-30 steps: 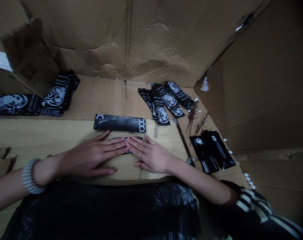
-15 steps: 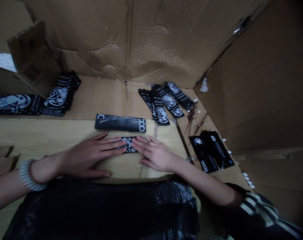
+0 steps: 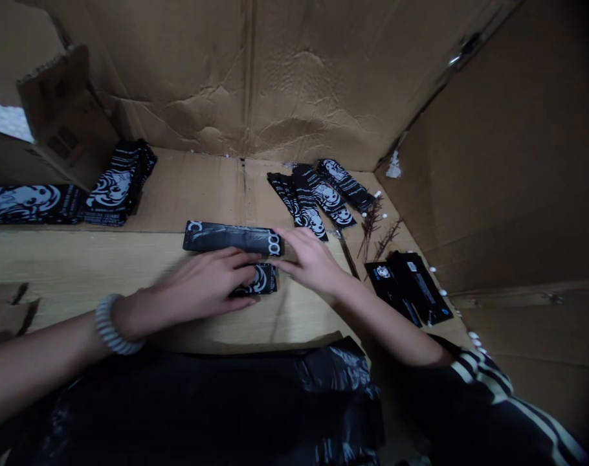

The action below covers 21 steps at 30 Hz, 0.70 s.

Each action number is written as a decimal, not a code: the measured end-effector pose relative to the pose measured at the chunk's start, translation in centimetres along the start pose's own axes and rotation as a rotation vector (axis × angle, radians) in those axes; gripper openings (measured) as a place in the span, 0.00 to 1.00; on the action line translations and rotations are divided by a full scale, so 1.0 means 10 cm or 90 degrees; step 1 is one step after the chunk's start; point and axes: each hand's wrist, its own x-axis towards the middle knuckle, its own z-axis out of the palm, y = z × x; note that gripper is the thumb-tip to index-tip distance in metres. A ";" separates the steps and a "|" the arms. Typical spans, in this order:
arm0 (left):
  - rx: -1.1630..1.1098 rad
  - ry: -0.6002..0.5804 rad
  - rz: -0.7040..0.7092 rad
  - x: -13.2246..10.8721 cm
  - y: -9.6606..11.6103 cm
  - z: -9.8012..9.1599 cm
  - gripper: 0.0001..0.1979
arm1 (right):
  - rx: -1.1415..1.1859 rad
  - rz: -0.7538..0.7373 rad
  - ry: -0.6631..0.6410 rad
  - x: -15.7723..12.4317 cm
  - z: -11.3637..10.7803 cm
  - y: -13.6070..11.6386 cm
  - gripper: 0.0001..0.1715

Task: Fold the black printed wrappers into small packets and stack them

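Note:
A short black packet with white swirl print lies on the table, its left part hidden beneath my left hand. The fingers of that hand curl over the packet, with the thumb along its near side. Just beyond lies a long, flat black packet with white rings printed at its right end. My right hand is at that ringed end, thumb and fingers apart. Its fingertips reach the packet's right edge; whether they press on it I cannot tell.
Black printed packets are fanned out at the back right, and stacked packets lean by a cardboard box at left. Dark twigs and two black packets lie right. A black plastic bag covers the near edge.
My right hand has moved off the short packet, up to the long packet's right end. My left hand has shifted right and curled from lying flat. The short packet has slid slightly right.

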 end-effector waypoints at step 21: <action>-0.111 -0.056 -0.160 -0.23 -0.06 -0.07 0.08 | -0.068 0.051 -0.163 0.33 -0.10 0.02 0.42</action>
